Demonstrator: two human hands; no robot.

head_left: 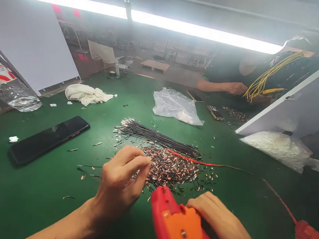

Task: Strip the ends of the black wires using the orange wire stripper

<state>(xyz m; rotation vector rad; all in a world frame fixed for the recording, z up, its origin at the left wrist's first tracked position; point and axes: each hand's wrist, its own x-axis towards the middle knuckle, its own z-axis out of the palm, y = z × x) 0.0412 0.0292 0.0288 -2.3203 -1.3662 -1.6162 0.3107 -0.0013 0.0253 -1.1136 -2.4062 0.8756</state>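
My left hand (125,177) hovers over the near left edge of a heap of short wire offcuts (175,167). Its thumb and fingers are pinched together; anything between them is too small to make out. In my right hand (218,217) is a red and orange wire stripper (180,221), its head pointing away from me, just right of my left hand. The heap shows black insulation and bare copper ends. Right behind it lies a bundle of black wires (158,135), with silvery ends at its left.
A phone (50,138) lies left, near a plastic bottle (18,85). Beyond are a white cloth (88,94) and a clear bag (176,105). A red cord (208,164) runs right to a red object (309,237). Across the table, another person's hand (237,89) is by yellow wires (261,79).
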